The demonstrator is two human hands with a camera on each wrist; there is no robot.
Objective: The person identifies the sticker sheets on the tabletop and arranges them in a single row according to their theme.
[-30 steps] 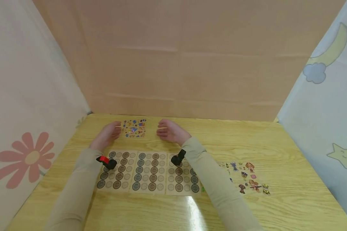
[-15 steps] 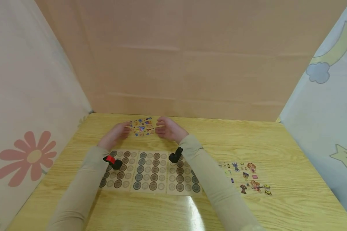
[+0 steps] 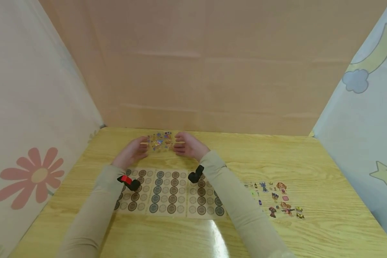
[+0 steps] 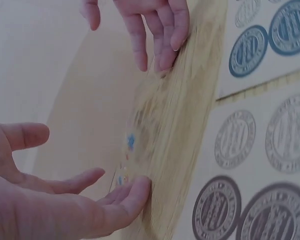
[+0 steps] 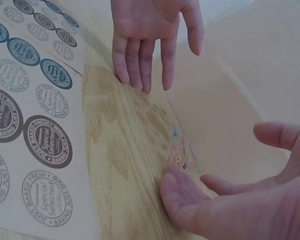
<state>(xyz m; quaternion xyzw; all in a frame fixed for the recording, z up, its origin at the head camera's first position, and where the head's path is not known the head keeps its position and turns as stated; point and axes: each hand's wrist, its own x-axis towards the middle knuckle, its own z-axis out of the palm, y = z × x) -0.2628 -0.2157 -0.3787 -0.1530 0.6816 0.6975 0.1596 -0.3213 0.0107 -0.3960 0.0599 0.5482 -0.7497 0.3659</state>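
A clear sheet of small colourful cartoon stickers (image 3: pixel 160 142) lies near the table's back edge, between the two hands. At its left side is my left hand (image 3: pixel 131 152), its fingertips by the edge and its thumb held apart. My right hand (image 3: pixel 191 146) faces it from the other side, fingers extended close to the right edge. In the left wrist view the left fingers (image 4: pixel 135 197) rest low against the table, with a few stickers showing just beyond them. The right wrist view has the right hand (image 5: pixel 250 200) beside the shiny, see-through sheet. Neither hand pinches it.
Three pale sheets of round "Special Selected" stickers (image 3: pixel 166 193) lie side by side nearer the front, partly under the forearms. Another clear cartoon sticker sheet (image 3: pixel 278 199) lies to the right. A pink-beige backdrop (image 3: pixel 206 71) rises behind the wooden table (image 3: pixel 309 161).
My left hand and the clear sticker sheet have moved right, toward the right hand. The gap at the right hand has closed; that hand has shifted only slightly left.
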